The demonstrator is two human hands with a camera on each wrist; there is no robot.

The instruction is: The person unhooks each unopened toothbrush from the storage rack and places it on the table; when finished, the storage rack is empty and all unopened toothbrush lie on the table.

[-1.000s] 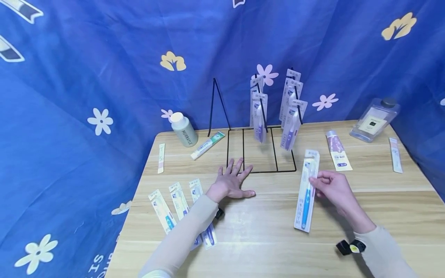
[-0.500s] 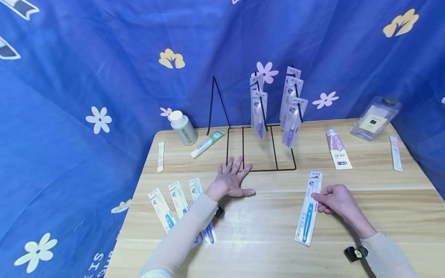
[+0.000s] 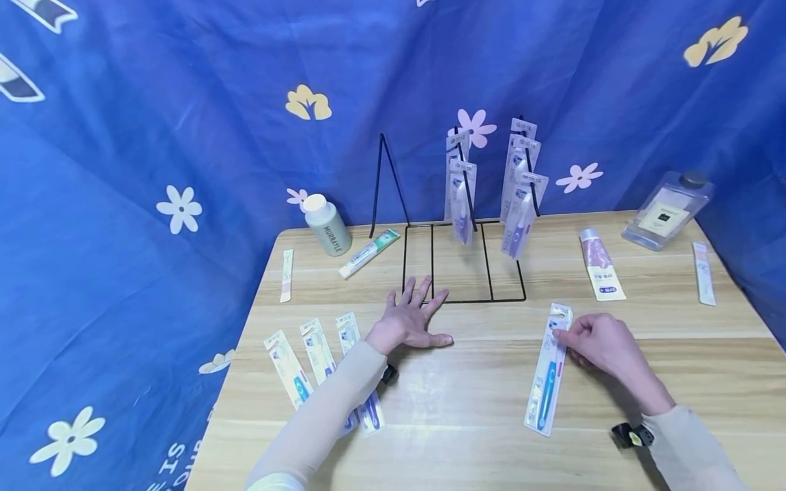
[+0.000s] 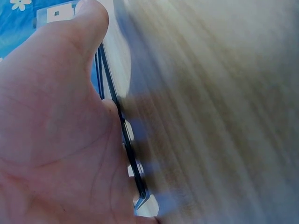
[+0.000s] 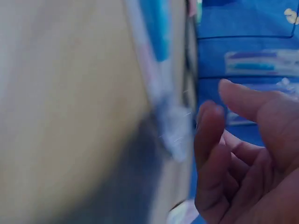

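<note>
My left hand (image 3: 413,315) lies flat on the wooden table (image 3: 467,409), fingers spread, with its fingertips at the front wire of a black wire rack (image 3: 467,301). The left wrist view shows the palm (image 4: 56,140) beside that wire (image 4: 126,144). A blue toothbrush in a blister pack (image 3: 546,372) lies flat on the table. My right hand (image 3: 592,339) rests beside its upper end, fingertips at the pack's edge. In the right wrist view the fingers (image 5: 210,140) are loosely curled with nothing between them, next to the pack (image 5: 159,70).
Purple toothbrush packs (image 3: 459,198) (image 3: 520,198) hang on the rack's pegs. Three more packs (image 3: 288,368) lie under my left forearm. A white bottle (image 3: 327,225), a toothpaste box (image 3: 368,254), a tube (image 3: 600,264), a glass bottle (image 3: 666,211) and two sachets (image 3: 286,275) (image 3: 704,274) stand around.
My right hand brought the blue toothbrush pack down and toward me, laid it flat on the table and loosened its pinch. The left hand has stayed in place.
</note>
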